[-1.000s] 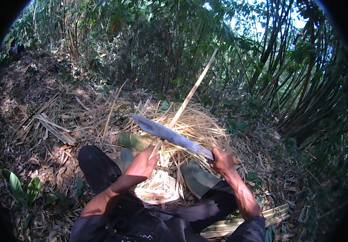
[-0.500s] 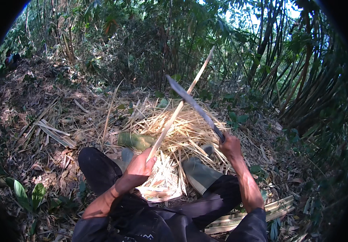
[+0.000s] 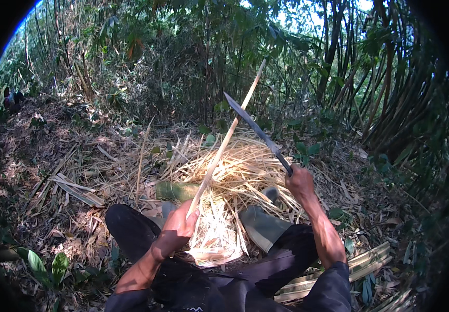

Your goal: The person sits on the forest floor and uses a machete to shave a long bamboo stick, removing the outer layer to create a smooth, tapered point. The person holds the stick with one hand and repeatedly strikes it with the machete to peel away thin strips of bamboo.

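My left hand (image 3: 178, 229) is closed round the lower end of a long pale bamboo strip (image 3: 219, 153), which slants up and away to the right. In my right hand (image 3: 300, 184) is the handle of a machete (image 3: 258, 131), its dark blade pointing up and to the left. Near its tip the blade crosses the strip's upper part; whether the two touch I cannot tell. Below them lies a heap of pale shavings (image 3: 250, 166) between my legs. A green bamboo section (image 3: 176, 191) rests at the left side of the heap.
Split bamboo strips (image 3: 359, 268) lie beside me at the lower right, and a few split pieces (image 3: 76, 190) lie on the left. My boot (image 3: 262, 227) borders the shavings. Bamboo stems (image 3: 391, 104) rise at the right. At the far left something dark is indistinct.
The machete's tip has shifted slightly right and up along the strip. Both hands keep their holds; the whole view has moved a little.
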`<state>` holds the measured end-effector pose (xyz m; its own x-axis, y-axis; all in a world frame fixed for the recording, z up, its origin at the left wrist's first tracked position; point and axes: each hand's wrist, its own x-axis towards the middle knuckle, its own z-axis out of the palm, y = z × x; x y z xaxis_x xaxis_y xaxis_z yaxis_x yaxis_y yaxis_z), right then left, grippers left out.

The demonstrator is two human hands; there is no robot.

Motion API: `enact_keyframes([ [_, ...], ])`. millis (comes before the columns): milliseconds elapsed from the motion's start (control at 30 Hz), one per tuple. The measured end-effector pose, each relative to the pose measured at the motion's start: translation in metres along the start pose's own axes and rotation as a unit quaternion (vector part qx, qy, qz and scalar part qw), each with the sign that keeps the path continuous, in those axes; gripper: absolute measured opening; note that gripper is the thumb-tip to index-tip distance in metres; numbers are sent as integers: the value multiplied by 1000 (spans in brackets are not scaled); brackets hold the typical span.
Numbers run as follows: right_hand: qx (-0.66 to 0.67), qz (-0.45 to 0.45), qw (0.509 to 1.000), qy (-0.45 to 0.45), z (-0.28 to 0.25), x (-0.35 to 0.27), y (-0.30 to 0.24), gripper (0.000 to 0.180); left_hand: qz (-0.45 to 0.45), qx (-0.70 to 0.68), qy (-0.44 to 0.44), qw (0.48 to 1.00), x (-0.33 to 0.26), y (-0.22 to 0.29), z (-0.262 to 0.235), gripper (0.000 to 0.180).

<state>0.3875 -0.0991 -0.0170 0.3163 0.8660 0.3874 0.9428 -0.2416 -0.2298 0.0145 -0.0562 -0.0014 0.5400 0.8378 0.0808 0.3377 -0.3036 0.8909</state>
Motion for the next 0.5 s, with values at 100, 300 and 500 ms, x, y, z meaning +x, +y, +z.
enact_keyframes([
  [100, 28, -86, 995, -40, 11, -28, -27, 13, -5, 21, 0, 1000, 3, 5, -7, 32],
  [300, 6, -52, 997, -61, 16, -17, -21, 16, -42, 51, -21, 998, -2, 18, -12, 32],
  [500, 35, -151, 987, -45, 12, -29, -30, 16, 3, 33, 6, 999, -1, 8, -5, 32],
])
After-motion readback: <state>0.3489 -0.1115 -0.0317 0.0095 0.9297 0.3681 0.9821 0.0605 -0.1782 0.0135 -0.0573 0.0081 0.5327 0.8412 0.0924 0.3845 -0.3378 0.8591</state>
